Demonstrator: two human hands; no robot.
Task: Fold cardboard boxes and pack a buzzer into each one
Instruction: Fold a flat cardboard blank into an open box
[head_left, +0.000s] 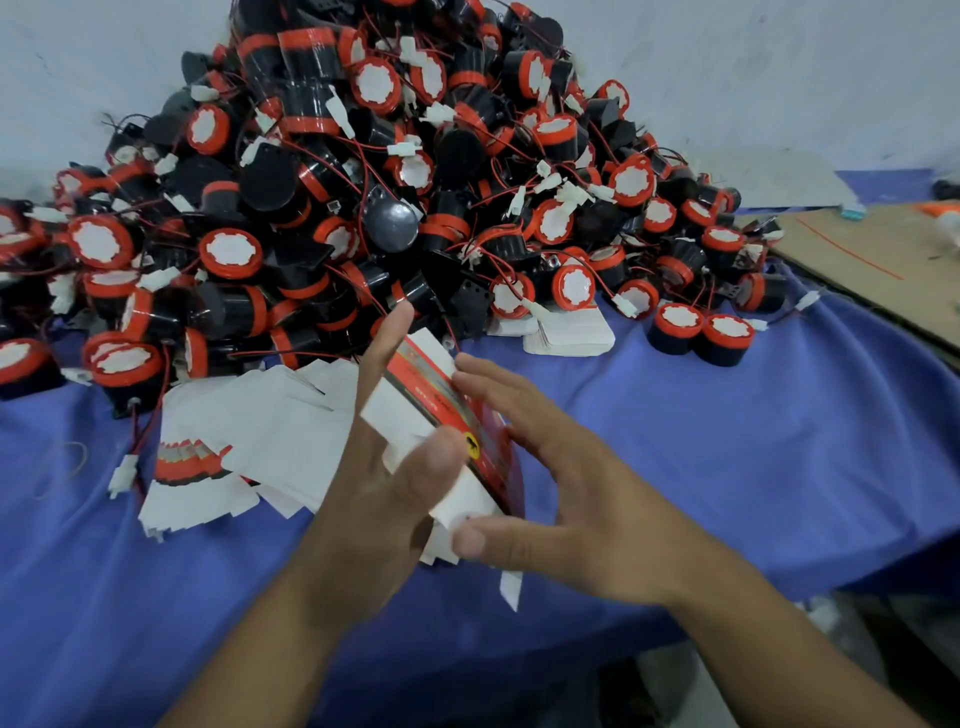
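Nearest to us, the left hand is pinching a flat cardboard box, its thumb pressing on the red printed face and its fingers lying straight behind. The right hand is meeting the box from the right with fingers spread apart and nearly straight. Its forefinger tip is touching the far edge and its thumb tip is touching a white flap at the near end, and it is clamping on nothing. The box is being held tilted above the blue cloth, not yet opened up, so we are judging the fold as barely begun.

We are expecting trouble if the right hand pushes unevenly, since the thin card could crease off its fold lines. Just left, the pile of flat boxes is lying fanned and loose, and a brush of the wrist could scatter it. Farther off, the heap of buzzers is tangled in red wires, so lifting one could drag its neighbours down.

We are not making out the left fingertips behind the box, the blurred print, or whether one box or several are being held. The heap is running out of view at the top and left.
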